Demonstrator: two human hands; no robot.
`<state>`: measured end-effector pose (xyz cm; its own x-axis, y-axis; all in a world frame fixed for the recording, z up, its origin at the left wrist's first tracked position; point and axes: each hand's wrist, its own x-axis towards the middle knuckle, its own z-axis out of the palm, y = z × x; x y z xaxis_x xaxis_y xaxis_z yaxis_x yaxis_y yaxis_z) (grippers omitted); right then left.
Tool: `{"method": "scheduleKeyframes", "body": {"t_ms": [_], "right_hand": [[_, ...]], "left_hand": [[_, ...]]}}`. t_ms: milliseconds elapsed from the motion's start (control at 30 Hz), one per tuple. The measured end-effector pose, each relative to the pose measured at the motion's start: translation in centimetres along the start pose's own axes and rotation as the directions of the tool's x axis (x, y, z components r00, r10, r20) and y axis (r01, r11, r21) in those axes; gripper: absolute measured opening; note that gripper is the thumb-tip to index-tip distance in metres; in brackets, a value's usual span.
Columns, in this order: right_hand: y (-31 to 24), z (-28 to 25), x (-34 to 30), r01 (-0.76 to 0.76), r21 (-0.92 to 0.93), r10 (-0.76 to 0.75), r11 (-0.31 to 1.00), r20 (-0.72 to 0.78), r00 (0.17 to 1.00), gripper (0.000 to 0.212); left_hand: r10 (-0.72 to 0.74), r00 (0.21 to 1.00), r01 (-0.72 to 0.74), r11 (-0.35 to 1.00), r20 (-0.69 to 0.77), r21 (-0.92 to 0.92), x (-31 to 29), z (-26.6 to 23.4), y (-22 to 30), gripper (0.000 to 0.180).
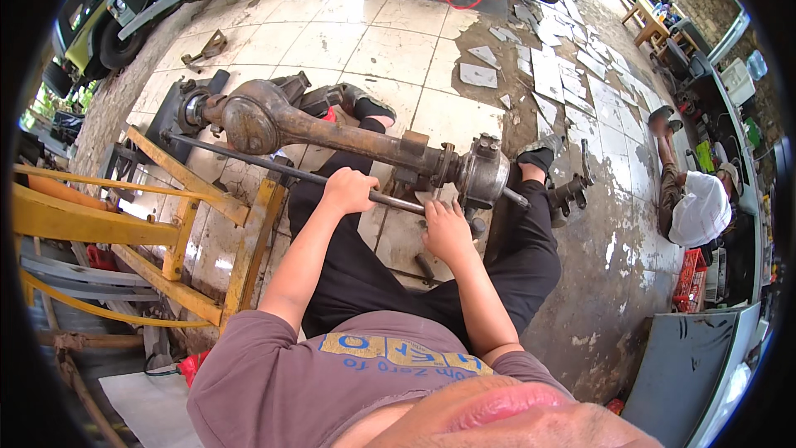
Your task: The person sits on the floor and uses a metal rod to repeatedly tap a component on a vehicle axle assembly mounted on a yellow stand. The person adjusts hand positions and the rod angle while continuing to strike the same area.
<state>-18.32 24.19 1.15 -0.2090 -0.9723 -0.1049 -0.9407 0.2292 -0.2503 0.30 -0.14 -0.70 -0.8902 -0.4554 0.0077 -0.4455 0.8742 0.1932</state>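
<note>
Head view: seated person, legs spread on tile floor (373,41). Left hand (348,189) closed around rod (249,160); right hand (446,231) fingers loosely curled at rod's end, grip unclear. Rod lies just in front of rusty axle (348,137), along it. Yellow frame (166,224) at left. Farther: broken tiles (547,75), vehicles, second person (692,199) lying at right.

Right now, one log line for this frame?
left hand: grips long rod | right hand: on rod near axle hub | rusty axle housing: across legs
</note>
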Motion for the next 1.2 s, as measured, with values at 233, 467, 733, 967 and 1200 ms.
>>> {"method": "scheduleKeyframes", "body": {"t_ms": [233,467,733,967,1200], "right_hand": [[-0.6,0.8,-0.8,0.028,-0.018,-0.030,0.999,-0.085,0.996,0.069],[-0.9,-0.1,0.3,0.051,-0.051,-0.056,0.997,-0.112,0.992,0.066],[-0.7,0.2,-0.2,0.024,-0.055,-0.030,0.998,-0.121,0.992,0.069],[-0.8,0.1,-0.4,0.041,-0.049,-0.047,0.998,-0.139,0.989,0.070],[-1.1,-0.3,-0.6,0.050,-0.103,-0.061,0.993,-0.109,0.992,0.079]], "left_hand": [[0.005,1.000,-0.005,1.000,0.000,0.015,-0.4,0.1,-0.1,0.027],[-0.024,1.000,0.024,1.000,0.019,0.006,-0.3,-0.2,0.1,0.027],[-0.001,1.000,0.001,1.000,0.006,0.005,-0.1,-0.3,0.5,0.027],[0.002,1.000,-0.002,1.000,0.011,0.010,-0.1,-0.4,0.5,0.030],[0.018,1.000,-0.018,1.000,-0.012,0.021,-0.4,0.8,-0.3,0.028]]}}
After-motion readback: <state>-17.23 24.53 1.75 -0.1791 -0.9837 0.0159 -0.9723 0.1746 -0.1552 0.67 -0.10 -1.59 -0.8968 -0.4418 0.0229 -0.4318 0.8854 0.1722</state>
